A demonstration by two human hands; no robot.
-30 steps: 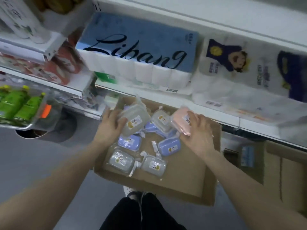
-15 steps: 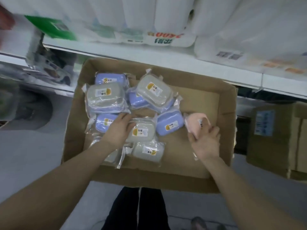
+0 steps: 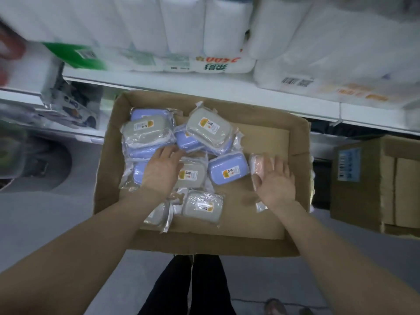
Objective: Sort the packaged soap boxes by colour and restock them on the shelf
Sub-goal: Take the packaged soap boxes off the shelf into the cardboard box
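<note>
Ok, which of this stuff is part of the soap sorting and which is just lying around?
Job: pink soap box, blue soap boxes, grey soap boxes, cardboard tray, shelf.
Lying about: toilet roll packs, sealed carton, green box.

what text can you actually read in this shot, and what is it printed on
"2400": red digits, upside down, on the toilet roll pack on the shelf.
Green characters just under those digits: too blurred to read.
Orange and white stickers on the soap boxes: too small to read.
Blue label on the cardboard carton: a barcode, print unreadable.
Barcode label on the white wrapped pack: unreadable.
</note>
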